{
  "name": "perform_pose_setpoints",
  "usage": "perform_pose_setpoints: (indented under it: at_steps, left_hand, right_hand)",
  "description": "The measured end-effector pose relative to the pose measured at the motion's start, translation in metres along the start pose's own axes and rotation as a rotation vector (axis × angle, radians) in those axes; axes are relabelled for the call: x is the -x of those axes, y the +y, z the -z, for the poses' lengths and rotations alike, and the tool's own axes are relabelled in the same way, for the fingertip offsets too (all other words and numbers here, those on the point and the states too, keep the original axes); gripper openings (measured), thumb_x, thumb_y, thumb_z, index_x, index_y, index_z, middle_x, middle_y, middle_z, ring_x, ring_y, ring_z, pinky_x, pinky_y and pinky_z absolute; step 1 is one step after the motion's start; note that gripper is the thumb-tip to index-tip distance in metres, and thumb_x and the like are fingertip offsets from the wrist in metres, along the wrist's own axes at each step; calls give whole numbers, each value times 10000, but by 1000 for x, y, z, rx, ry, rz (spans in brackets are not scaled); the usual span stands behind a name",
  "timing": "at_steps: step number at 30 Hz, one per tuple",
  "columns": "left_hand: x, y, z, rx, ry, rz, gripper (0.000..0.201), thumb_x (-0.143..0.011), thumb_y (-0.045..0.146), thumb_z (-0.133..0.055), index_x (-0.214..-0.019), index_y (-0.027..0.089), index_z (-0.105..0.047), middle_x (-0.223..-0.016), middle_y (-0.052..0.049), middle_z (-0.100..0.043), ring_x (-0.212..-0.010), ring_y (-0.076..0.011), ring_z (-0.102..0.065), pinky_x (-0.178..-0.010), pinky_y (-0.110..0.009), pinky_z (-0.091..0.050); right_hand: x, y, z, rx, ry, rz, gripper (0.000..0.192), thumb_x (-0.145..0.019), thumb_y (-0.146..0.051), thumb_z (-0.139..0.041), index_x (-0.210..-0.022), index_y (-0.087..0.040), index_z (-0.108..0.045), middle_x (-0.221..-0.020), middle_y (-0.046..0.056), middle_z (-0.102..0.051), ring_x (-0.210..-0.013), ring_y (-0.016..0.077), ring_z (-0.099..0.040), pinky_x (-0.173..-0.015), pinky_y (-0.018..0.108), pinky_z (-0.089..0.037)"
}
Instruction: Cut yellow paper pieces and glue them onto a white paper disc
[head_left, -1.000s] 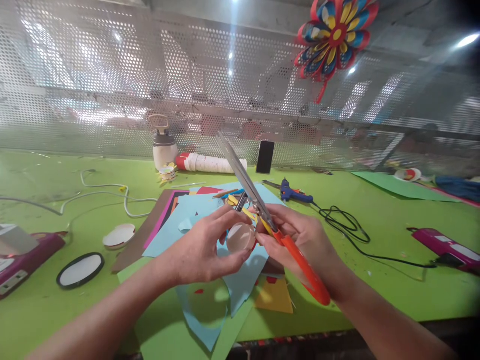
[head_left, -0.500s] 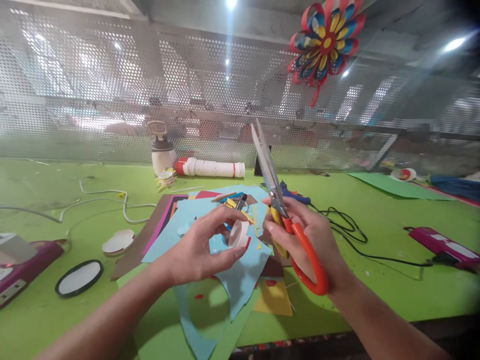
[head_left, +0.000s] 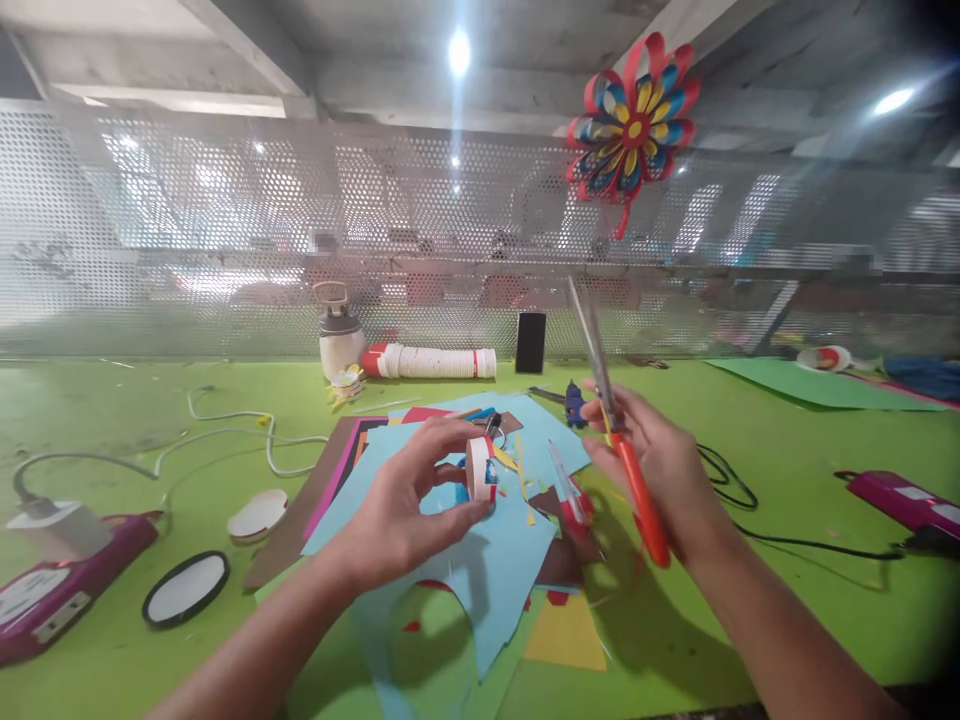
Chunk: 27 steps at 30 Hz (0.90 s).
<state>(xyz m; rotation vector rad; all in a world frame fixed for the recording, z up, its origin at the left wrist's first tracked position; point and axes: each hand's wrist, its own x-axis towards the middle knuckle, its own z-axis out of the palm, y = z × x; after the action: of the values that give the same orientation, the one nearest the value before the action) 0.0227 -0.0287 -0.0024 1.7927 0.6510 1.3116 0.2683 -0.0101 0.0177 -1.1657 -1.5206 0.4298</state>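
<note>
My left hand (head_left: 397, 500) pinches a cut piece of paper cup (head_left: 477, 468), a short white ring with red and blue marks, between thumb and fingers. It is held on its side above light blue paper (head_left: 442, 545). My right hand (head_left: 664, 455) grips scissors (head_left: 596, 350) with orange handles, their long metal blades pointing up and away from the cup piece. The scissor blades look close together. Below and between the hands lie a cutter knife (head_left: 571, 495), yellow scraps (head_left: 531, 510) and a dark clip-like item (head_left: 493, 425).
At the back stand a spray bottle (head_left: 341, 345), a stack of paper cups (head_left: 431, 361) and a phone (head_left: 531, 343). A blue glue gun (head_left: 574, 402) lies beyond my right hand. Purple power strips (head_left: 112, 560) sit left and right. A paper flower (head_left: 634, 130) hangs above.
My right hand with the scissors has moved right, away from the cup piece, uncovering the cutter knife. The left hand has turned the cup piece slightly. The view has tilted up.
</note>
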Motion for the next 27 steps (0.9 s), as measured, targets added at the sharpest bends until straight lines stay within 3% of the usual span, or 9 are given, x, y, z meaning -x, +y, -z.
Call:
perform_pose_setpoints:
  at_steps: [2,7,10,12,14,19,27]
  left_hand:
    - [0,-2,0,53,45,-2,398,-815,184,-712,-1191,196,-581,-1205,-111,-601,-1093,-245,-609,-925,-408,-554]
    - [-2,-4,2,81,161,-14,405,-795,182,-730,-1164,187,-565,-1248,-131,-621,-1157,-261,-609,-952,-403,-540]
    - [-4,-5,3,102,193,-8,395,-793,214,-733,-1143,193,-550,-1233,-135,-634,-1135,-266,-627,-922,-421,-554]
    - [-5,-7,4,111,233,-2,457,-771,225,-749,-1172,203,-530,-1251,-135,-619,-1112,-266,-639,-903,-429,-560]
    - [-6,-10,5,107,286,20,567,-753,228,-759,-1254,215,-493,-1264,-129,-606,-1083,-255,-653,-913,-438,-555]
    - [-8,-12,9,111,361,69,569,-757,248,-751,-1266,178,-508,-1199,-136,-635,-1118,-270,-637,-962,-454,-526]
    - [-11,-8,11,140,405,24,457,-757,191,-737,-1146,208,-497,-1209,-93,-631,-1099,-222,-642,-912,-368,-548]
  right_hand:
    - [5,-3,-4,-9,-37,-5,483,-728,-312,-686,-1191,-194,-615,-925,56,-662,-894,225,-662,-740,332,-573]
    - [27,-24,-10,-26,-237,-53,335,-838,-423,-642,-1096,-214,-686,-716,15,-652,-685,186,-656,-534,245,-527]
    - [34,-25,-12,-64,-363,-116,401,-834,-489,-646,-1101,-191,-673,-664,0,-632,-584,162,-608,-467,238,-464]
    - [35,-18,-13,-70,-405,-154,467,-822,-531,-651,-1123,-174,-650,-682,4,-651,-567,161,-607,-475,246,-467]
    - [34,-9,-14,-45,-405,-143,492,-818,-545,-647,-1138,-172,-638,-776,35,-697,-669,194,-661,-554,268,-520]
    - [36,3,-14,158,-376,55,375,-849,-451,-643,-1126,-198,-649,-1026,70,-722,-874,221,-686,-793,315,-547]
    - [44,-2,-13,416,-386,432,293,-918,-325,-605,-1193,-247,-540,-966,50,-631,-863,215,-648,-763,347,-561]
